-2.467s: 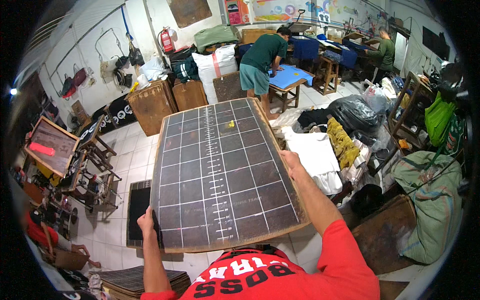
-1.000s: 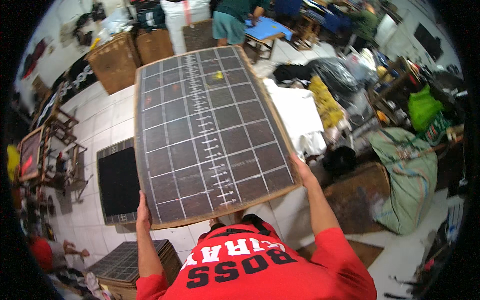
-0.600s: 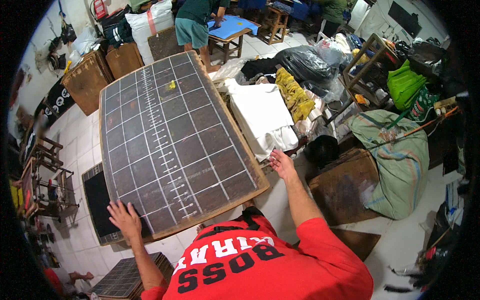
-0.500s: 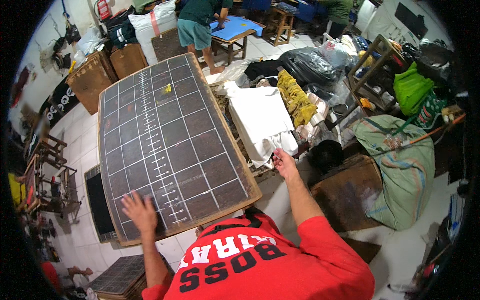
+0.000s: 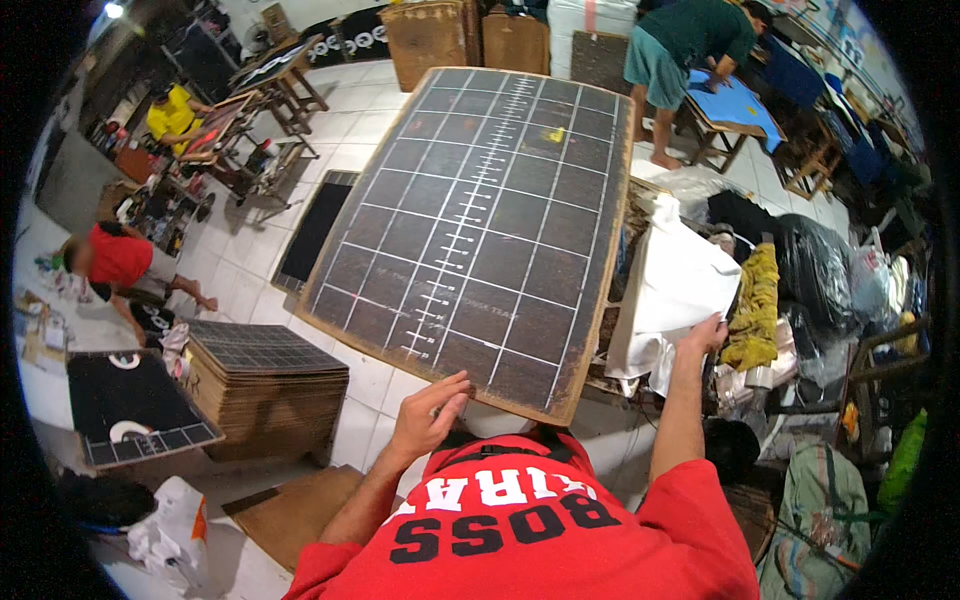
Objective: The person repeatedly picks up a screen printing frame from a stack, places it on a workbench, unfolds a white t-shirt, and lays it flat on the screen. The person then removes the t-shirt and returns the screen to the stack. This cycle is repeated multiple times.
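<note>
A dark board (image 5: 470,230) with a white painted grid and a ruler scale lies before me, its brown edges worn. My left hand (image 5: 430,415) is just off its near edge, fingers stretched out and holding nothing; whether it touches the edge I cannot tell. To the right of the board lies a pile of white cloth (image 5: 675,280), looking like folded garments. My right hand (image 5: 706,335) has its fingers closed on the near right edge of this cloth, the fingertips partly hidden.
Yellow cloth (image 5: 752,310) and black plastic bags (image 5: 815,260) crowd the right. Gridded boards (image 5: 265,385) are stacked at the left, near a board with black cloth (image 5: 135,405). One person (image 5: 685,60) bends over blue cloth (image 5: 735,105); another in red (image 5: 125,255) sits at far left.
The view has swung left, so the board and cloth appear farther right. My left hand has moved from over the board to its near edge. My right hand still grips the white cloth.
</note>
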Tool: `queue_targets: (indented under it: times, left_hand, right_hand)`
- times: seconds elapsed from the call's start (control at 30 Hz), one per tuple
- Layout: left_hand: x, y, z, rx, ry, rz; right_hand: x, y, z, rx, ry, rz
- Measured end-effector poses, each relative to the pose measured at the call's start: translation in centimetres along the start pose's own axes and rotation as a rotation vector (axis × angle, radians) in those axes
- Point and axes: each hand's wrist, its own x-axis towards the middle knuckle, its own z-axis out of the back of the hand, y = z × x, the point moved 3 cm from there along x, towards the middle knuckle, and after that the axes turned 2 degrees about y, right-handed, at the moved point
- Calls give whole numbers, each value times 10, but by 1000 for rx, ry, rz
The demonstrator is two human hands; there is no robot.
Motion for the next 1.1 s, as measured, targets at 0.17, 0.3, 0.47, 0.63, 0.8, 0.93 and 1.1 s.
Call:
queue_targets:
  times: [0.17,0.3,0.47,0.63,0.8,0.93,1.1]
  left_hand:
    - [-5,-28,28,-93,-150,-27]
    - [-11,-77,49,14,-223,-296]
    - [-57,-98,105,-10,98,-560]
    - [-134,-59,167,-356,291,-233]
    - [-195,-24,217,-824,164,-102]
    - [-226,-11,254,-882,66,21]
    - [-225,1,295,-452,59,-124]
  right_hand:
    - [-101,142,-34,-122,334,569]
    - [-280,234,-10,-426,1473,802]
    - [-454,284,52,-362,2279,563]
    - [-543,268,64,-181,2349,180]
    - [-594,238,77,-430,2523,216]
    - [-600,239,74,-406,2374,414]
    - [-587,264,72,-479,1924,689]
